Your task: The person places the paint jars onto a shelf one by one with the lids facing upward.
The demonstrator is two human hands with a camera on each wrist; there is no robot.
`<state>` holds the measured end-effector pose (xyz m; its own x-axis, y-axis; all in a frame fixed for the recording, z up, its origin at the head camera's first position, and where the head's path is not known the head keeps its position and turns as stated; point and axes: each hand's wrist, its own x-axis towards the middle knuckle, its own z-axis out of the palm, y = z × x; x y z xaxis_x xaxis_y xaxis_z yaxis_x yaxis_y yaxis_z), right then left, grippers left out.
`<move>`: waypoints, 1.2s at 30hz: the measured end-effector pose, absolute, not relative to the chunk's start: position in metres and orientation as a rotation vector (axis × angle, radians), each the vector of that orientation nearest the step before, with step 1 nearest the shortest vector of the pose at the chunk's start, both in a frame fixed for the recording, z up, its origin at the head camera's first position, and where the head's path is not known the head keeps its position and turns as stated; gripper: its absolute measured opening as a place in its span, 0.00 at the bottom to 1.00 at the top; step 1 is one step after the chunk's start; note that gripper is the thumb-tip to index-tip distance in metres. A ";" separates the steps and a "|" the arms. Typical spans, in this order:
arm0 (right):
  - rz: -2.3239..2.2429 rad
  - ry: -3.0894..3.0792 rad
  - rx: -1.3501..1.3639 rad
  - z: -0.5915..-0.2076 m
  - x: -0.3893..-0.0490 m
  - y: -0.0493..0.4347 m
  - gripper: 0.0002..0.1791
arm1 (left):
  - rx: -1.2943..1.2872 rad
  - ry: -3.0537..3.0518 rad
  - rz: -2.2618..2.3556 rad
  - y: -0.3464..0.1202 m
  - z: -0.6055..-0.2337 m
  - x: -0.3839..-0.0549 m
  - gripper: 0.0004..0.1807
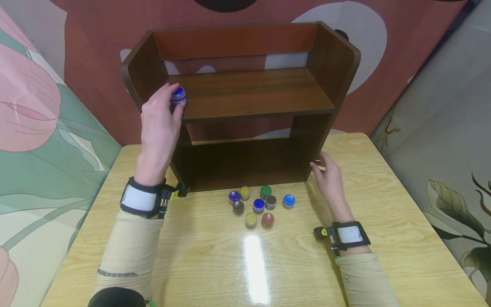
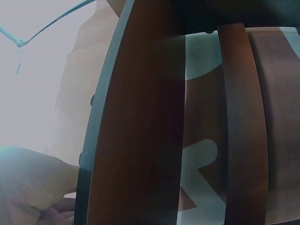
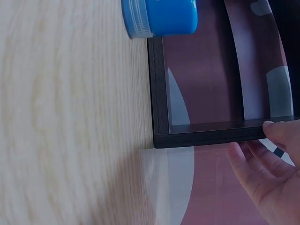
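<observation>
Head view: a person's left hand is up at the left end of a dark brown shelf unit, thumb and fingers pinching a small blue-lidded jar. That jar sits upright in the grip, over the front left of the upper board; from here I can't tell whether its base touches the wood. Lower down, the right hand is at the outer side of the right side panel, thumb and fingers at its front edge. On the pale wooden counter, just in front of the unit, nine more little jars stand in a loose cluster, among them a green one, a red one and, farthest right, a bright blue one. A patterned reddish cloth hangs behind.

Left wrist view: the left side panel fills the middle, with part of the hand at the lower left corner; its fingers are mostly hidden, so their state can't be told from this side.

Right wrist view: thumb in front, fingers beneath on the outer face, the hand pinches the panel's edge. The bright blue jar looms at the top.
</observation>
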<state>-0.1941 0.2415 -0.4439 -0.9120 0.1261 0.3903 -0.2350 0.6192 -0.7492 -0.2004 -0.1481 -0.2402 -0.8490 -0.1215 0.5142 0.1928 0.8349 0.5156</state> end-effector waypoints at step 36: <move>1.222 -2.454 0.083 -0.442 -0.195 0.241 0.20 | -0.199 -2.284 -0.602 -0.146 -0.244 -0.191 0.27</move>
<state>-0.1947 0.2407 -0.4420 -0.9196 0.1213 0.3736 -0.2252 0.6166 -0.7544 -0.1909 -0.1464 -0.2437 -0.7047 -0.0380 0.7085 0.3161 0.8772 0.3615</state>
